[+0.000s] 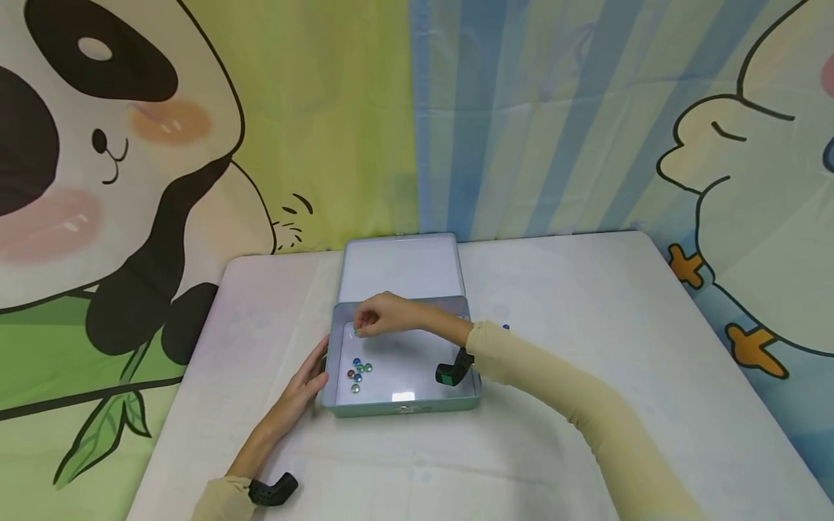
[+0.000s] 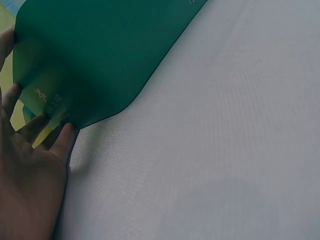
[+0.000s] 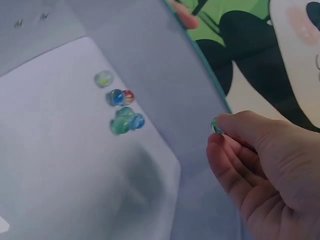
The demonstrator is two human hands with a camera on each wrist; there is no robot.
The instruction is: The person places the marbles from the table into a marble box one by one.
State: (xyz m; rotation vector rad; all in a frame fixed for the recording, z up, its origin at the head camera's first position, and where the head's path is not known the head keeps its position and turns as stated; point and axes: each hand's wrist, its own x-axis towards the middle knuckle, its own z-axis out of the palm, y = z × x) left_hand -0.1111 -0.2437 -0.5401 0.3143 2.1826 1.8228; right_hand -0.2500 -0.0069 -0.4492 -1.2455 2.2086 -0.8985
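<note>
A green metal tin box [image 1: 404,409] stands on the table with its hinged lid [image 1: 400,269] tipped back. Over the tin's far left part, my right hand [image 1: 389,315] pinches a green glass marble [image 3: 216,125] between thumb and fingertips. Several glass marbles [image 3: 121,124], green, blue and one reddish, lie grouped on the white floor of the tin near its left wall. My left hand [image 1: 305,381] rests against the outside of the tin's left wall; in the left wrist view its fingers [image 2: 64,142] lie straight along the green side.
A blue marble [image 1: 506,327] lies on the white-covered table [image 1: 573,289] right of the tin, partly behind the right sleeve. Behind the table hang a panda-printed curtain [image 1: 313,108] and a blue striped one [image 1: 541,108]. Each wrist wears a black camera band [image 1: 274,490].
</note>
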